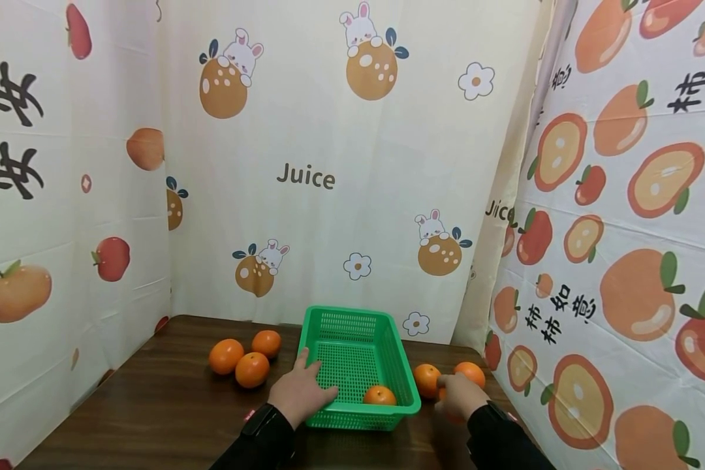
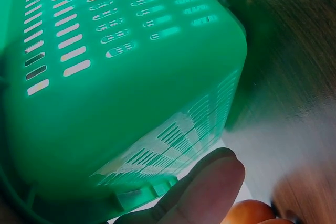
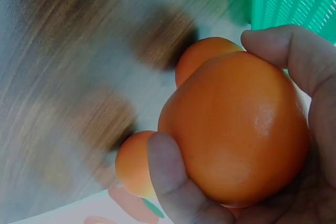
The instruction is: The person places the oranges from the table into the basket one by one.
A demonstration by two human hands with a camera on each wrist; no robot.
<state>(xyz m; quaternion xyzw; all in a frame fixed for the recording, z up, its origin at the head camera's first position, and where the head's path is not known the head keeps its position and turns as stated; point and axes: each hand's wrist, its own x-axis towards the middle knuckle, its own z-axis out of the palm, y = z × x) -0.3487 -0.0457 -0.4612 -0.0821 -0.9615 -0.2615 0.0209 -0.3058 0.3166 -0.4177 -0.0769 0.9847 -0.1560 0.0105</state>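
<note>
My right hand [image 1: 459, 397] holds an orange [image 3: 233, 129], thumb and fingers curled round it, to the right of the green plastic basket [image 1: 408, 372]. In the head view the hand hides most of this fruit. Just beyond it on the table lie two more oranges, one [image 1: 426, 380] beside the basket and another [image 1: 470, 373] farther right. One orange [image 1: 379, 395] sits inside the basket at its near end. My left hand [image 1: 301, 395] is at the basket's near left corner, its fingers spread and fairly straight along the rim.
Left of the basket, three oranges [image 1: 252, 370] are grouped on the dark wooden table [image 1: 153, 398]. Printed cloth hangs behind the table [image 1: 323, 228] and along both sides.
</note>
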